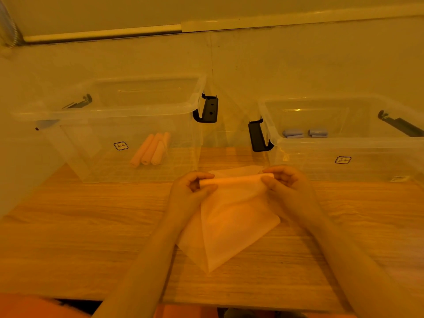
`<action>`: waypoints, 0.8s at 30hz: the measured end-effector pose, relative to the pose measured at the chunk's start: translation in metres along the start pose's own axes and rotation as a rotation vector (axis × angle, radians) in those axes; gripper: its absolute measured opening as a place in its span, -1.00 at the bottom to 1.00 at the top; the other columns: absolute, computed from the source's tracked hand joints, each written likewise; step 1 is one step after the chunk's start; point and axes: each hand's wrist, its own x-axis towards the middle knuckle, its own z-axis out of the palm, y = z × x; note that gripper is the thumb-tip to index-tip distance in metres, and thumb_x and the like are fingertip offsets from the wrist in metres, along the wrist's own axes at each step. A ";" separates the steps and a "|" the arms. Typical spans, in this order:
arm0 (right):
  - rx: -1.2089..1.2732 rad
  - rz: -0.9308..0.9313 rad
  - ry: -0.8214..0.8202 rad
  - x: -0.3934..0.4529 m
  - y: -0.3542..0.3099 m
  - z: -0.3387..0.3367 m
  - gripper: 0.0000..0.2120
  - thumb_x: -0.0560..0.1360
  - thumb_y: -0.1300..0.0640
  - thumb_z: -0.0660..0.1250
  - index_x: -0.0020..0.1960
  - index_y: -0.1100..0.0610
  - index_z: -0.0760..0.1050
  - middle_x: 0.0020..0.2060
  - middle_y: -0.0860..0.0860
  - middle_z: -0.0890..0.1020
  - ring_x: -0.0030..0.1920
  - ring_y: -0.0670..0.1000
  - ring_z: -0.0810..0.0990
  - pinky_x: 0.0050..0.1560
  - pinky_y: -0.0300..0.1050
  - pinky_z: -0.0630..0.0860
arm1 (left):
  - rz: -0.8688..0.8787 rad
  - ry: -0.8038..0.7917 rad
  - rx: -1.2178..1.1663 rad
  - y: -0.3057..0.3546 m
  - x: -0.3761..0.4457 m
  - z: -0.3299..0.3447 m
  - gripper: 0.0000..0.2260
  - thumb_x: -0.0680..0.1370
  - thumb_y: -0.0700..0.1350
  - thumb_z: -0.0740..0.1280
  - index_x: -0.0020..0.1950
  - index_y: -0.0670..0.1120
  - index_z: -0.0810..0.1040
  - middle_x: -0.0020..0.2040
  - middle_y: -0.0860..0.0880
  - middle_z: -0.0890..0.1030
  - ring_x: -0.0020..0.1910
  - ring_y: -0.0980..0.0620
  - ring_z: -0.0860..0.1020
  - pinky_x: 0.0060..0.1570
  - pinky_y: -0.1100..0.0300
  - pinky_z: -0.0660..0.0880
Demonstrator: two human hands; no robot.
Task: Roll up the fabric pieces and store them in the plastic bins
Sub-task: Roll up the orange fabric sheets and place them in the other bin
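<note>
Wooden worktop (pixel 91 226) spans the view, wall behind it. Two clear plastic bins at the back: left bin (pixel 128 111) holds three rolled peach fabric pieces (pixel 150 149) lying side by side on its floor, small label (pixel 121 145) on its front wall; right bin (pixel 344 143) holds two rolled blue pieces (pixel 305 133) near its back, also labelled on the front. Black latch handles (pixel 207 109) hang off the bins' facing ends. Peach fabric sheet (pixel 231 226) sits mid-worktop just in front of the bins, far edge lifted and curled into a thin roll, near corner lying flat toward the worktop's front edge. Left hand (pixel 191 189) grip: thumb and fingers pinch the roll's left end. Right hand (pixel 285 182) grip: same, pinching the roll's right end. Both grips closed on the sheet.
</note>
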 end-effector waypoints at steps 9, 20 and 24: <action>0.069 0.067 -0.029 0.001 -0.001 0.000 -0.79 0.42 0.27 0.42 0.01 0.06 0.58 0.00 -0.12 0.62 -0.06 -0.08 0.63 -0.30 -0.25 0.59 | 0.013 -0.005 0.066 0.001 -0.001 0.000 -0.87 0.48 -0.17 0.41 -0.03 0.03 0.61 -0.01 0.05 0.64 -0.08 0.15 0.62 -0.19 0.29 0.54; 0.058 0.046 -0.028 0.000 0.000 0.000 -0.81 0.43 0.23 0.42 0.02 0.05 0.57 0.00 -0.07 0.63 -0.02 -0.05 0.62 -0.24 -0.17 0.61 | 0.001 -0.001 0.011 0.000 0.000 0.000 -0.80 0.43 -0.29 0.44 -0.03 -0.04 0.62 -0.02 0.07 0.64 -0.09 0.19 0.62 -0.16 0.29 0.57; 0.111 0.085 -0.056 -0.001 -0.002 0.000 -0.75 0.41 0.26 0.42 0.06 0.06 0.56 0.05 -0.03 0.62 0.00 0.00 0.64 -0.15 0.01 0.65 | 0.008 0.005 0.036 0.000 -0.001 0.000 -0.86 0.46 -0.20 0.43 -0.05 0.03 0.62 -0.02 0.05 0.64 -0.10 0.15 0.62 -0.23 0.31 0.53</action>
